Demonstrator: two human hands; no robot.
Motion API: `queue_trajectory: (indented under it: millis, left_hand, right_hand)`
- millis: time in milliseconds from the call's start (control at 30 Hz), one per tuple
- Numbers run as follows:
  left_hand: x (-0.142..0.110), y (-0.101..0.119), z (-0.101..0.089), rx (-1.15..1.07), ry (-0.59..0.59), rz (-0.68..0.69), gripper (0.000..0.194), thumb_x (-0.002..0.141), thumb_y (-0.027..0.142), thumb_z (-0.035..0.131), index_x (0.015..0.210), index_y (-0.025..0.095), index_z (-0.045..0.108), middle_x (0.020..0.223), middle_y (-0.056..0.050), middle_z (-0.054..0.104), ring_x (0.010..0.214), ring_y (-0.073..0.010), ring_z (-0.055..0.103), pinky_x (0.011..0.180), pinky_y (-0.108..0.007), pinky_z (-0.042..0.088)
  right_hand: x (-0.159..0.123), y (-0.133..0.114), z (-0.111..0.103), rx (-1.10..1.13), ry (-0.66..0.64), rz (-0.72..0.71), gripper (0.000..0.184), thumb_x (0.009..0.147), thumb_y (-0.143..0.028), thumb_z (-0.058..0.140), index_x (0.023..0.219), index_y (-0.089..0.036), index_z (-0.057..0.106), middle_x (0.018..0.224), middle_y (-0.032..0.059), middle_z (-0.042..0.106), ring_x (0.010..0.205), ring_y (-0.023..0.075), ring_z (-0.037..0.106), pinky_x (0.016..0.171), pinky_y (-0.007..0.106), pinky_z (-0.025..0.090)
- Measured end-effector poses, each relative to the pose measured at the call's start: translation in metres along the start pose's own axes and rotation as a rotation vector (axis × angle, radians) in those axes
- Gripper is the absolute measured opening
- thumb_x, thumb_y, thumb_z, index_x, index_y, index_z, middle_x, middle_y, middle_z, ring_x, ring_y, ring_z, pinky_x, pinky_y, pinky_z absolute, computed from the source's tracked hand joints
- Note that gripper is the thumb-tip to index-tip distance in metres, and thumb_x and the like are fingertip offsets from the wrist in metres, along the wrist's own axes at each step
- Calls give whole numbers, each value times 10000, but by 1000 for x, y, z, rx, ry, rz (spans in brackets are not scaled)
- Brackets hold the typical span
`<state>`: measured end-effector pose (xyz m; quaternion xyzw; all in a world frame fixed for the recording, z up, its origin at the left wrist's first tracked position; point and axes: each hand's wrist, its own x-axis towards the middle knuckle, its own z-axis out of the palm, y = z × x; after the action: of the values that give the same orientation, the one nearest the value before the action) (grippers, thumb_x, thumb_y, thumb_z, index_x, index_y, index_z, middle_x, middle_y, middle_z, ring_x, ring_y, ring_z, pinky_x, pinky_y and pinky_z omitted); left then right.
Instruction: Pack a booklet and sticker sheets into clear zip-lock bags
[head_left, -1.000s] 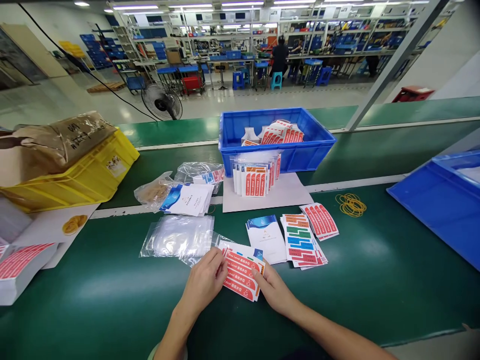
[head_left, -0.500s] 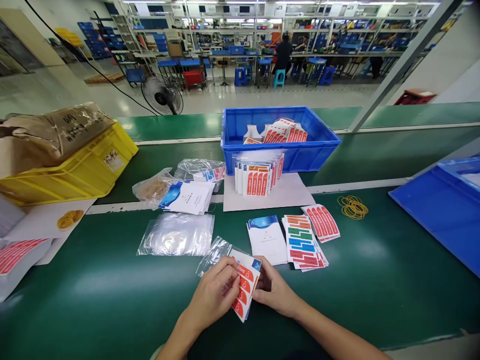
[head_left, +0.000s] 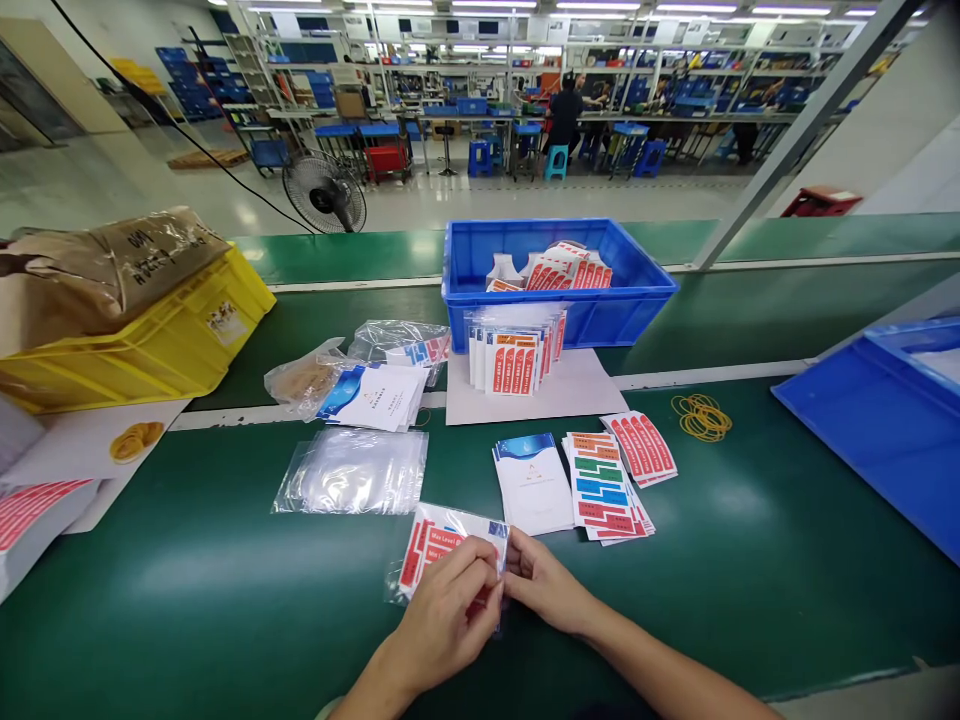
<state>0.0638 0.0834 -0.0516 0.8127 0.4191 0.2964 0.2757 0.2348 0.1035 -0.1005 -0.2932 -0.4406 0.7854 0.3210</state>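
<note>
Two bare hands meet at the near edge of the green belt (head_left: 187, 600). The left hand (head_left: 450, 615) and right hand (head_left: 544, 585) both pinch one clear plastic sleeve (head_left: 442, 545) lying flat on the belt, fingertips pressed on its right end; inside it sit red label cards reading "Max Level".

Just beyond, three small piles lie side by side: one white booklet (head_left: 532, 480) with a blue corner, one stack of striped sticker sheets (head_left: 604, 483) in orange, green, blue and red, and one stack of red labels (head_left: 640, 447). To the left lies one glossy heap of empty clear bags (head_left: 352, 470). A loose bunch of yellow rubber bands (head_left: 701, 415) sits to the right.

Farther back, a row of filled packets (head_left: 514, 355) leans upright against one blue plastic crate (head_left: 630, 300) holding more packets. One yellow crate (head_left: 150, 350) at left bears a brown sack (head_left: 105, 265); its writing is unreadable.
</note>
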Motion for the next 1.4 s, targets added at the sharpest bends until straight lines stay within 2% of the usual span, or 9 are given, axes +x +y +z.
queue_trajectory:
  millis: [100,367,500,567,700,800,1000,1167,1400]
  left_hand:
    - [-1,0,-3,-14,44,-25,108,836,101,468,800,202,479,897,-67,555,792,-159,551,686,-281,453]
    - [-3,6,8,47,-31,99,112,833,125,468,863,208,537,908,-78,616,814,-185,576,698,-306,477]
    - [1,-10,-17,76,60,-52,387,824,241,561,1198,201,468,1205,-136,547,1132,-264,487,954,-438,405]
    - [3,-18,-30,40,10,-168,475,833,288,564,1280,220,418,1233,-116,544,1131,-246,498,950,-404,413]
    - [5,-24,-39,-135,-109,-294,181,896,295,458,961,224,612,862,-18,639,780,-152,589,705,-261,452]
    - [6,-24,-36,-230,-72,-354,228,905,302,438,789,200,606,741,1,593,673,-128,541,621,-236,410]
    - [3,-31,-29,-498,147,-528,187,895,358,458,811,198,509,663,35,487,561,-97,438,514,-203,355]
    - [5,-26,-18,-739,23,-490,173,861,373,521,876,204,486,746,21,530,649,-111,497,580,-208,397]
    - [9,-22,-9,-619,-74,-487,198,852,338,544,756,165,547,659,30,489,604,-91,442,566,-202,341]
  right_hand:
    - [-1,-6,1,21,-64,26,398,790,-445,642,1067,-203,490,878,14,576,736,132,558,597,227,437]
    - [0,-3,3,-67,53,-25,284,739,-413,703,840,-187,564,758,-24,554,735,139,535,743,278,438]
    - [-3,-13,-1,-122,17,1,266,764,-403,676,888,-177,613,814,4,597,769,158,554,739,287,443]
    - [-5,-19,-3,-136,-15,12,265,784,-423,645,872,-174,627,806,8,608,759,161,560,737,293,446]
    - [-7,-28,-8,-213,89,-23,296,817,-464,588,787,-171,612,692,-16,556,641,127,509,640,254,421]
    - [-8,-34,-13,-238,180,-41,329,844,-500,532,814,-179,597,659,-23,528,591,116,473,601,248,401]
    - [-9,-38,-20,-150,217,-95,304,755,-471,649,844,-193,566,769,-5,560,676,140,531,636,264,441]
    - [-7,-30,-17,-193,240,-151,244,829,-411,578,764,-178,544,669,-26,507,581,108,479,572,237,395]
    - [-8,-25,-11,-299,214,-169,175,844,-312,559,753,-164,545,689,-22,502,604,100,452,584,226,356]
